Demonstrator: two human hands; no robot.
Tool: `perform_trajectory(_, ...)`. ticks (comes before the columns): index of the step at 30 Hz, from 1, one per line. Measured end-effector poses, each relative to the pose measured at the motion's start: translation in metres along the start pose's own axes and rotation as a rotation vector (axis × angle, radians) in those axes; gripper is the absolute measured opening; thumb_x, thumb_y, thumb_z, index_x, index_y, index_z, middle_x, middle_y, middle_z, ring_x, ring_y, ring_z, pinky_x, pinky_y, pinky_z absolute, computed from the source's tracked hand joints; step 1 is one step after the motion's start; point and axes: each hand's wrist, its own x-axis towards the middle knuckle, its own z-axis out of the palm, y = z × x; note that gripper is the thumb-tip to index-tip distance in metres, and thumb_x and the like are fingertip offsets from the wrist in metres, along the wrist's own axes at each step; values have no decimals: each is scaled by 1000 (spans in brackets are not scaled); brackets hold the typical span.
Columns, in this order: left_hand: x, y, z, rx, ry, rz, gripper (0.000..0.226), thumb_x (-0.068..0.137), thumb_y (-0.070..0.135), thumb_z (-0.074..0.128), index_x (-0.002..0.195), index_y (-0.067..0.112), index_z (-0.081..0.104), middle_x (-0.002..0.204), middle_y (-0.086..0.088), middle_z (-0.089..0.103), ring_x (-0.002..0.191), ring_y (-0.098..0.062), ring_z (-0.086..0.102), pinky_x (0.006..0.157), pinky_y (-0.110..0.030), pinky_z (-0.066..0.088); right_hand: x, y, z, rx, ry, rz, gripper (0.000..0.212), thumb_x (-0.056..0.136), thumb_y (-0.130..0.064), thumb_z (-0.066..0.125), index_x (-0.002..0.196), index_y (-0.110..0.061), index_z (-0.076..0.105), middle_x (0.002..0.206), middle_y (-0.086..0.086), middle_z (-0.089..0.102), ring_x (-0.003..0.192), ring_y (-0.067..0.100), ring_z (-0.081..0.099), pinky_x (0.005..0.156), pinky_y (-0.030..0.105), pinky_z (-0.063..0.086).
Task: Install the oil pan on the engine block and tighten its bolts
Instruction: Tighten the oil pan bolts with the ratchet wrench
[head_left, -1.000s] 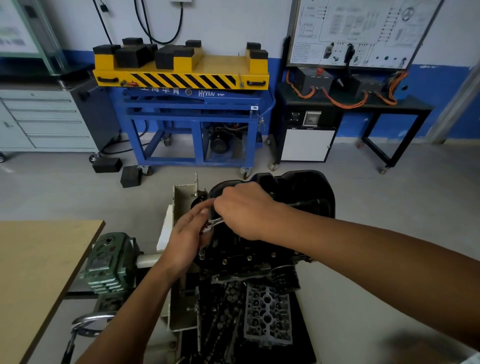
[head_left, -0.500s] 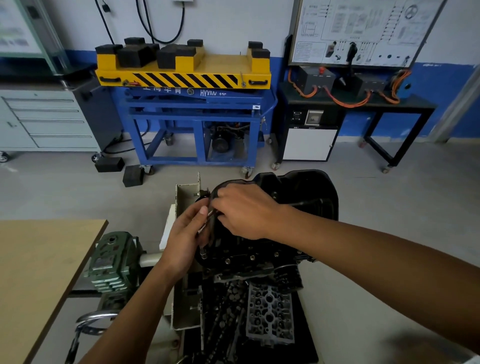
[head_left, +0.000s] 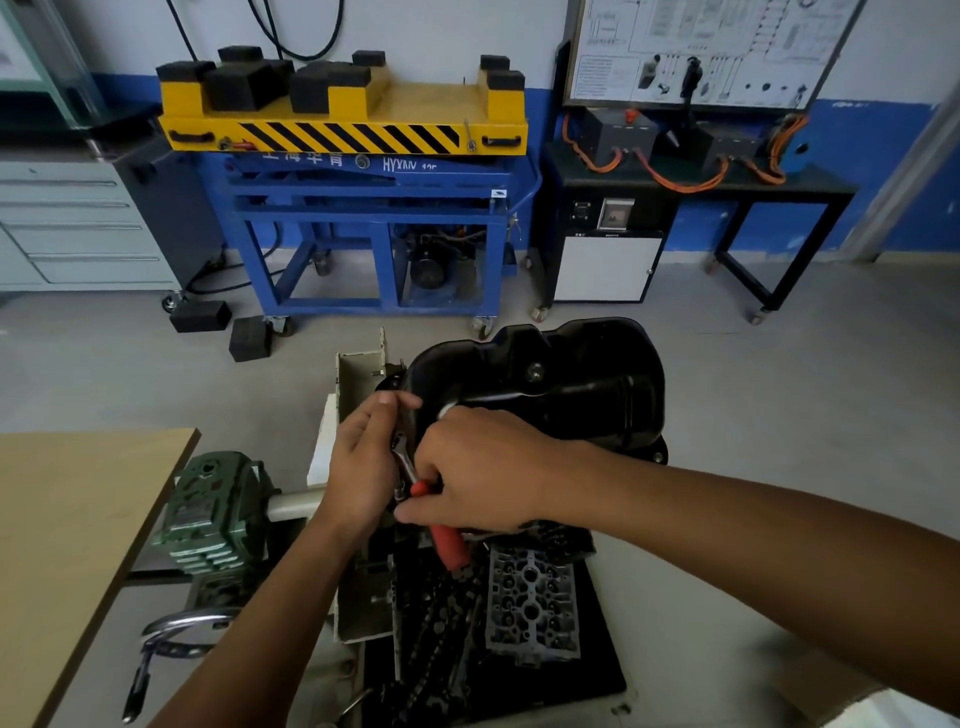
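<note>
Bolt tightening | right hand (head_left: 483, 467) grips ratchet (head_left: 448, 545) handle, left hand (head_left: 363, 467) close at its head, fingers hidden | we should keep it square to oil pan (head_left: 571, 374).

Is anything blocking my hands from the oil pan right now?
Nothing visible does. The left hand and right hand are both at the left edge of the oil pan, holding the ratchet there; the bolt is hidden.

Blue lift cart (head_left: 363, 228), drawer cab. (head_left: 78, 223), wiring board (head_left: 701, 47), wood bench (head_left: 62, 545)
</note>
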Motion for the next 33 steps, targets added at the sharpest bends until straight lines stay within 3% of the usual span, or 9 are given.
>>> perform_trajectory(6,5,0,-2,-20,-80,-25,30,105,20,38,94,12,65,90,-18,54,82,-29,46,77,-42,38,4,9,-8,0,-121,37,45,86,-47,72,62,-11,65,54,3,59,48,15,51,54,33,48)
perform_trajectory(10,6,-2,-7,-83,-161,-99,34,106,23,38,100,19,71,89,-29,53,82,-32,47,73,-44,37,5,19,-18,-197,-153,61,40,88,-30,72,59,-22,45,62,-1,50,53,13,47,49,29,35)
perform_trajectory(13,9,-4,-10,-66,-242,-123,34,106,27,38,113,21,71,68,-18,51,57,-17,47,56,-25,39,10,24,-23,-419,-53,9,46,91,-12,60,60,-24,29,63,-2,36,52,15,36,47,29,22)
perform_trajectory(16,14,-5,-12,-61,-324,-152,45,97,38,43,128,13,63,58,-6,32,49,-15,25,51,-32,19,20,28,-23,-522,6,-16,39,92,-6,50,61,-21,31,63,-3,31,51,15,30,46,29,20)
perform_trajectory(20,10,-2,-16,-99,-444,-163,36,99,42,40,89,26,70,53,1,28,47,-13,22,51,-29,20,35,32,-19,-550,15,-52,25,90,-2,49,72,-20,43,64,-5,30,63,21,42,47,29,21)
perform_trajectory(22,9,1,-18,-122,-461,-168,39,98,47,38,91,16,62,53,2,25,47,-13,20,51,-28,21,43,32,-17,-554,31,-68,24,89,-2,49,73,-20,46,64,-5,32,67,23,47,47,29,21)
perform_trajectory(26,12,4,-22,-123,-456,-154,53,99,49,33,124,7,54,52,2,22,48,-13,16,51,-30,16,56,34,-17,-510,47,-63,20,90,-5,51,89,-19,65,77,-4,48,80,24,59,53,34,37)
perform_trajectory(31,8,2,-18,-50,-224,-58,39,98,36,52,126,12,62,58,0,38,49,-11,32,49,-23,32,45,38,-12,-403,58,-57,34,97,-16,50,128,-30,58,97,-2,62,93,20,60,67,38,51)
perform_trajectory(33,6,0,-16,-48,-111,-23,40,94,38,51,120,10,66,62,-3,48,54,-14,41,53,-23,35,34,36,-11,-400,69,-46,22,97,-23,51,115,-20,64,96,0,63,90,22,61,66,37,51)
